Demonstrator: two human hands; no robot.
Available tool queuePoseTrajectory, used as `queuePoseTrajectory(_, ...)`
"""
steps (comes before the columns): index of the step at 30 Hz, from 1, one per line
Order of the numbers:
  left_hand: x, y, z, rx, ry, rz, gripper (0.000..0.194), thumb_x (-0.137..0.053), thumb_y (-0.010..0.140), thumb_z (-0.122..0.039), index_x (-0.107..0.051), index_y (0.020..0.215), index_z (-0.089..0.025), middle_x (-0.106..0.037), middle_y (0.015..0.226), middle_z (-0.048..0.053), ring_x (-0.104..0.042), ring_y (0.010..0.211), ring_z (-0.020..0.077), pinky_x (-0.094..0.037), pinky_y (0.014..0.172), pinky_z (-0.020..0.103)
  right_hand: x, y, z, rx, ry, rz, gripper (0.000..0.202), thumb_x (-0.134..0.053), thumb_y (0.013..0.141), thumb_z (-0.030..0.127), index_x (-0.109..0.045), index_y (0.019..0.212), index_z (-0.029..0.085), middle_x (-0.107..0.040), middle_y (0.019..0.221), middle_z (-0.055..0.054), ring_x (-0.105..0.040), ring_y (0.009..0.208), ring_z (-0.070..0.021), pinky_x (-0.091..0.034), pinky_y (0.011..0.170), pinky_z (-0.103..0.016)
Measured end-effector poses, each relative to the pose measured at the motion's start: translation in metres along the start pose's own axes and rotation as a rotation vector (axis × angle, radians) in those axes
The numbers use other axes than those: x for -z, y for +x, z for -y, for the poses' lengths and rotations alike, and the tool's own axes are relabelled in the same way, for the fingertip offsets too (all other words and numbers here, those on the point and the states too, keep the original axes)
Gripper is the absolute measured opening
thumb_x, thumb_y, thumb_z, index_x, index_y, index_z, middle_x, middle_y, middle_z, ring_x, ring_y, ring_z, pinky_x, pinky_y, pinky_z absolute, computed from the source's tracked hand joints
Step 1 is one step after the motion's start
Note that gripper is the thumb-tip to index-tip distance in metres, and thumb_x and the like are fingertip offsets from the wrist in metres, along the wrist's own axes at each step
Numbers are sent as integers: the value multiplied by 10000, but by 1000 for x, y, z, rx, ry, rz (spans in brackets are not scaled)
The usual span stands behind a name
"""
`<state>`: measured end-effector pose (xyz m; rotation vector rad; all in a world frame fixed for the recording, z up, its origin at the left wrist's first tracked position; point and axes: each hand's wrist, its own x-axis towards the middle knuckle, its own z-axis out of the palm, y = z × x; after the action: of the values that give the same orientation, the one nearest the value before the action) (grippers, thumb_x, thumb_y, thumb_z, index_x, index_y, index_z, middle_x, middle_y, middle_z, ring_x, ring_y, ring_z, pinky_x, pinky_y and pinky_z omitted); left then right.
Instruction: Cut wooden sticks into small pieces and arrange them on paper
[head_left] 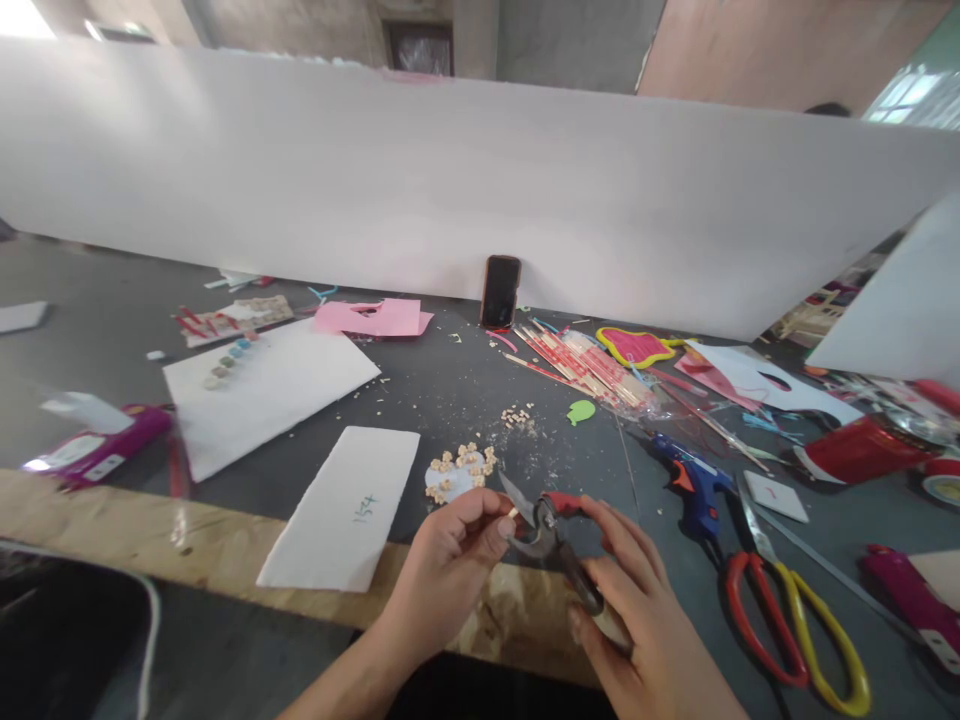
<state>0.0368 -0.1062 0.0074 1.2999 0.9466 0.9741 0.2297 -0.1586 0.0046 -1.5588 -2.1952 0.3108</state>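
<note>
My left hand (461, 550) pinches a short piece of thin wooden stick (513, 514), its end sticking out toward the blades. Around the handles of a pair of pruning shears (546, 516) my right hand (637, 600) is closed; one handle is red, the other dark. The blades stand apart, close to the stick's end. Just behind my left hand lies a pale round disc (456, 478) with small wooden pieces set in clusters along its edge. Beyond it is a little heap of cut wooden bits (517, 416) amid crumbs.
A phone (501, 291) leans on the white partition (450, 180). Bundled wooden sticks (585, 365) lie at the back. To the right are a blue glue gun (694, 485), large scissors (795, 610) and a red can (862, 447). White boards (345, 510) lie left.
</note>
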Motion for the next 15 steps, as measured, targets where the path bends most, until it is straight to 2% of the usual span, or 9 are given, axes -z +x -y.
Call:
queuePoseTrajectory(8, 3, -5, 1, -5, 64, 1, 135, -490, 847, -246, -592, 814, -164, -580, 752, 23, -495, 704, 136, -380, 634, 220, 11, 3, 8, 3, -15, 129, 170, -464, 796, 202, -546, 944, 198, -261, 1441, -71, -148, 1340, -260, -365, 1003, -437)
queuePoseTrajectory(12, 3, -5, -2, 25, 83, 14, 102, -514, 815, -209, -584, 760, -158, -540, 684, -2, -449, 645, 117, -346, 585, 200, 23, 10, 9, 5, 39, 273, 127, -509, 779, 271, -549, 868, 189, -187, 1474, -60, -57, 1354, -287, -300, 1032, -483)
queuePoseTrajectory(15, 2, -7, -4, 58, 61, 35, 125, -517, 815, -227, -561, 725, -154, -510, 654, -13, -426, 622, 109, -335, 577, 200, 30, 17, 6, 25, 134, 374, 204, -548, 754, 299, -548, 930, 197, -174, 1477, -56, -80, 1352, -287, -269, 1039, -499)
